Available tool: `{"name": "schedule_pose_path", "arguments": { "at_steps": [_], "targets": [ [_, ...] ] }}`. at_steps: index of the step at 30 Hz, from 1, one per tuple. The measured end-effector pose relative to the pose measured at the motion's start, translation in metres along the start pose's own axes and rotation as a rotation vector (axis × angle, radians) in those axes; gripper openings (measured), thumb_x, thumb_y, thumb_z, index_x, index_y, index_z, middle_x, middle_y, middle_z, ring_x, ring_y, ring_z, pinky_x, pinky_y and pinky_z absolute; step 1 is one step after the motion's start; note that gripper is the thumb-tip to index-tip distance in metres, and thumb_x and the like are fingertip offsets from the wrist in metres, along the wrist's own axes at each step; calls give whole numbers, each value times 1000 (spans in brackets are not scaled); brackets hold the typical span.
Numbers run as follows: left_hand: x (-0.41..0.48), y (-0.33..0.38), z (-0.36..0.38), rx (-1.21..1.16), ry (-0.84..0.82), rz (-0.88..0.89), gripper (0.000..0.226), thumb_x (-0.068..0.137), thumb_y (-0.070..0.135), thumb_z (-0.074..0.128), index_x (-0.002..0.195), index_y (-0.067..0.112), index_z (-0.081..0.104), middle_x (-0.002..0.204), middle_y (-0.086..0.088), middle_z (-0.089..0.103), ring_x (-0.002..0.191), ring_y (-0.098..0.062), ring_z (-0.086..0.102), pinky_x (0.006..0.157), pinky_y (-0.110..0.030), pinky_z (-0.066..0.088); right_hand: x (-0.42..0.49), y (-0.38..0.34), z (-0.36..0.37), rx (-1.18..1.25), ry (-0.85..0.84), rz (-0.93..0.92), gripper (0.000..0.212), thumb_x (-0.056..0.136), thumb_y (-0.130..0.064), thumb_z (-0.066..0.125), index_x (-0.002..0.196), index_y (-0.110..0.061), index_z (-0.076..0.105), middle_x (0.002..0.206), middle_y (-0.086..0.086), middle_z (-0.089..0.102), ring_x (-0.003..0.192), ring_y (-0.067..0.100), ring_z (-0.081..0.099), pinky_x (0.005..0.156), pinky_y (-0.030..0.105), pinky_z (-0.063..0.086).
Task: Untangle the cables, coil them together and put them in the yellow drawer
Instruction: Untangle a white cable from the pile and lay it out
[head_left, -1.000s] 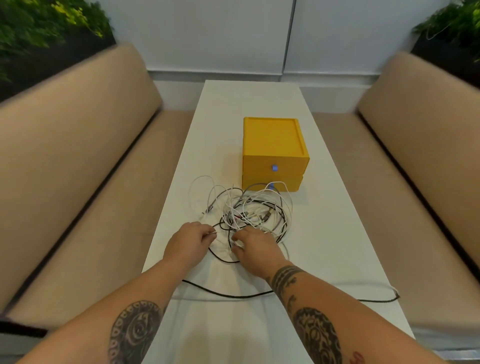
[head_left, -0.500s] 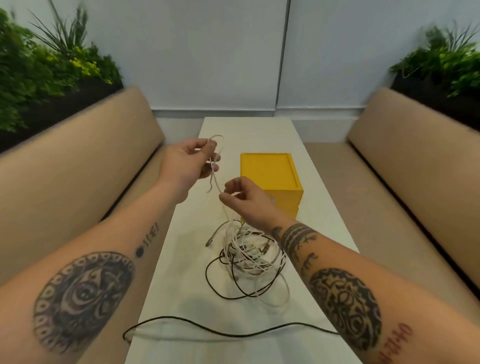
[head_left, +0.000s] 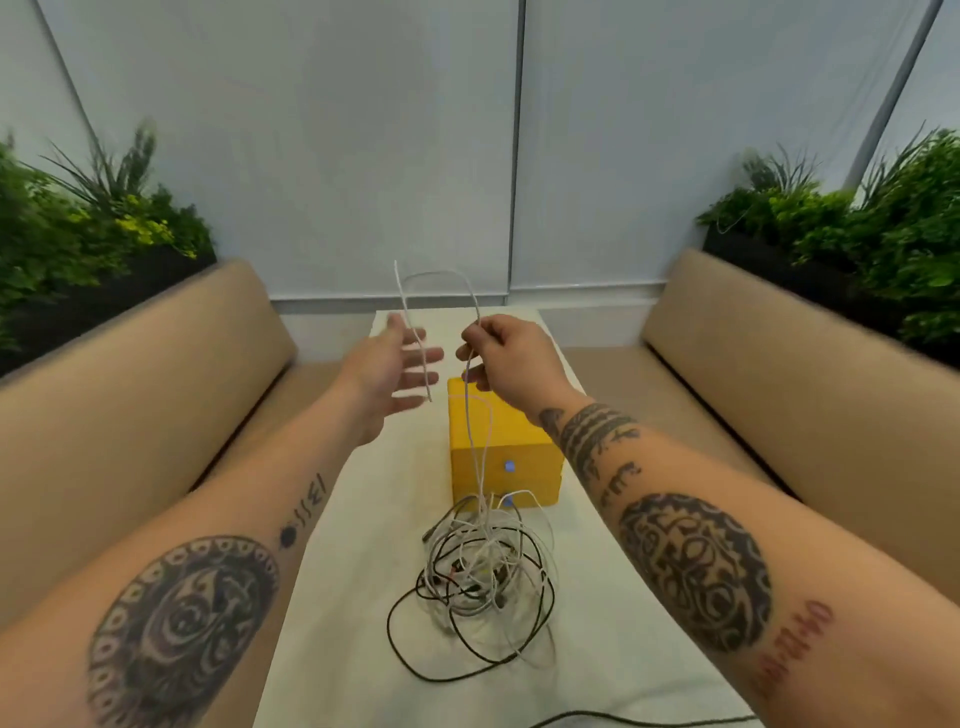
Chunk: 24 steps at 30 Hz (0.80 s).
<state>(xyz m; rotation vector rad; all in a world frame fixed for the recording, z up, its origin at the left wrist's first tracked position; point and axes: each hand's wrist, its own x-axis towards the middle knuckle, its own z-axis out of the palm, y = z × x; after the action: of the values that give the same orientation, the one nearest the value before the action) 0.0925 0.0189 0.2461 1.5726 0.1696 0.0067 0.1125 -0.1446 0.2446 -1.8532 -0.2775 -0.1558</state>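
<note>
My left hand (head_left: 384, 371) sits just left of my right hand (head_left: 514, 358), the drawer unit (head_left: 524, 483) below them on the table (head_left: 363, 545), the cable tangle (head_left: 480, 577) nearer me.

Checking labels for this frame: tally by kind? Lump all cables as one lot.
table: 1
benches: 2
planters: 2
yellow drawer unit: 1
cables: 1 lot
hands, left hand and right hand: 2
Total: 9

Two hands: left hand (head_left: 387, 371), right hand (head_left: 511, 358). One white cable (head_left: 470, 415) pinched in the right fingers (head_left: 467, 345). Below them: one cable tangle (head_left: 480, 582) (strands uncountable), one yellow drawer box (head_left: 501, 457), two blue knobs (head_left: 509, 466). Two benches (head_left: 145, 374) flank them.
</note>
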Motion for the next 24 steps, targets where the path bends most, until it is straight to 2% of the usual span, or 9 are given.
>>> {"name": "schedule_pose_path", "arguments": {
  "at_steps": [3,6,8,11,14,17,19,22,24],
  "targets": [
    [-6,-30,12,84,-144,-27,49,100,59,36,122,23,61,120,6,68,114,-21,62,97,-45,47,11,-21,-7,109,69,1,20,101,-20,54,93,-8,67,87,9,74,64,28,71,67,38,63],
    [-8,-50,27,202,-240,35,40,98,48,54,128,22,59,128,4,62,120,-19,57,92,-39,48,18,-47,-13,371,127,19,21,102,-13,52,86,-4,63,82,15,69,62,28,65,57,30,59],
    [-8,-62,36,297,-274,77,40,97,45,58,132,25,58,126,7,61,118,-16,57,90,-37,49,22,-67,-20,559,150,42,19,101,-11,53,86,-3,60,84,16,68,64,28,67,57,27,59],
    [-4,-73,47,438,-199,174,26,99,42,54,109,24,70,107,6,68,100,-14,61,88,-38,50,25,-96,-35,744,135,28,15,101,-10,55,92,2,60,91,18,69,72,32,72,64,31,63],
    [1,-72,50,389,-96,182,25,100,31,52,91,22,73,93,8,73,92,-16,65,82,-36,51,23,-111,-50,714,124,-63,15,101,-12,56,96,2,60,90,17,71,74,32,73,66,32,63],
    [7,-53,53,232,-61,148,22,101,27,53,92,17,71,87,1,75,84,-19,67,79,-40,55,22,-103,-65,686,171,-69,21,102,-18,55,105,2,61,95,15,72,73,26,73,68,32,62],
    [12,-36,55,152,-29,153,20,100,24,54,91,16,70,81,0,74,79,-21,69,80,-44,57,21,-85,-71,608,208,-31,23,102,-24,55,106,-2,61,94,11,73,70,22,72,64,29,60],
    [17,-3,59,19,41,189,18,100,22,53,88,17,66,78,-3,69,71,-23,68,78,-46,57,8,-42,-71,415,198,38,22,102,-30,55,94,-11,61,79,4,71,63,19,68,54,28,54],
    [19,20,62,-50,66,230,20,102,24,50,88,17,63,78,-3,66,68,-21,67,74,-42,57,-9,-7,-64,193,143,47,25,99,-35,57,87,-14,64,67,-1,67,58,15,64,52,27,48]
  ]
}}
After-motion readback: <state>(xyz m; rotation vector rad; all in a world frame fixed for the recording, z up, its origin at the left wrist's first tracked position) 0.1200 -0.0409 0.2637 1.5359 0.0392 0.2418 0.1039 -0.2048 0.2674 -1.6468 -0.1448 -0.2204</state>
